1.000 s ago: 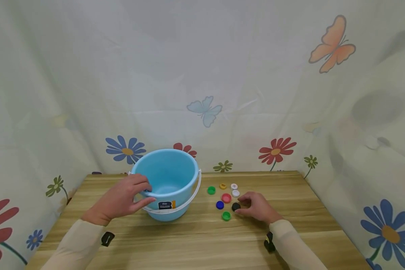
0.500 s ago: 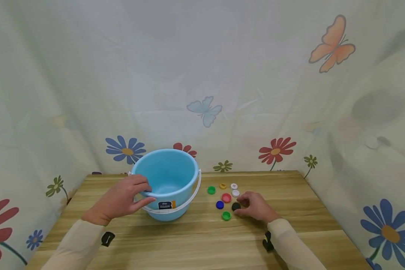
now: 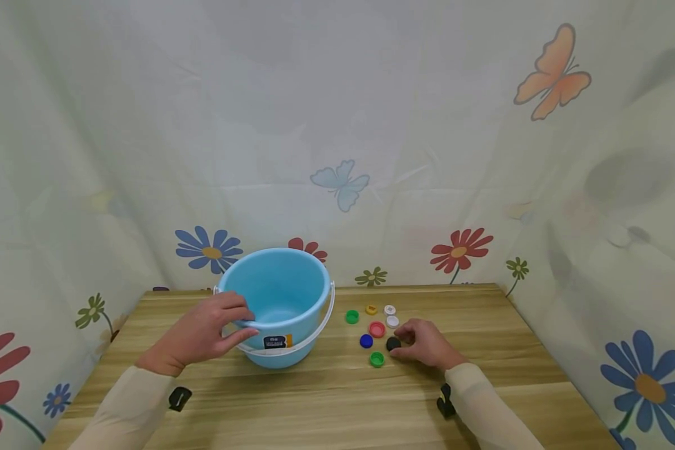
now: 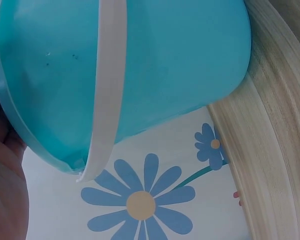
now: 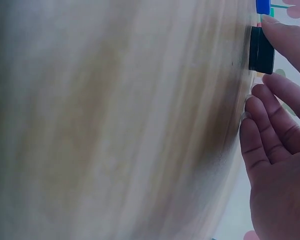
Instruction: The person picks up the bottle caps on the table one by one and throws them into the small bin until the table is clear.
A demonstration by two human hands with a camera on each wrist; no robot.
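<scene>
My left hand (image 3: 205, 331) grips the near-left rim of a light blue plastic bucket (image 3: 281, 287), fingers over the edge and thumb outside. The bucket stands upright on the table, its white handle (image 4: 107, 90) lowered to the front. To its right, my right hand (image 3: 424, 345) has thumb and index fingertip at opposite edges of a black bottle cap (image 5: 261, 50), pinching it on the table. The other right fingers are bent below it. Around lie a blue cap (image 3: 366, 341), a red cap (image 3: 377, 329) and a green cap (image 3: 377, 359).
Farther back are another green cap (image 3: 352, 317), a yellow cap (image 3: 371, 310) and two white caps (image 3: 392, 322). The wood-grain table (image 3: 292, 412) ends at a flower-and-butterfly curtain (image 3: 259, 125) behind and on both sides. Black wrist clips (image 3: 179, 398) hang under both forearms.
My right hand has shifted very slightly left around the black bottle cap. The left hand, bucket and caps stay in place.
</scene>
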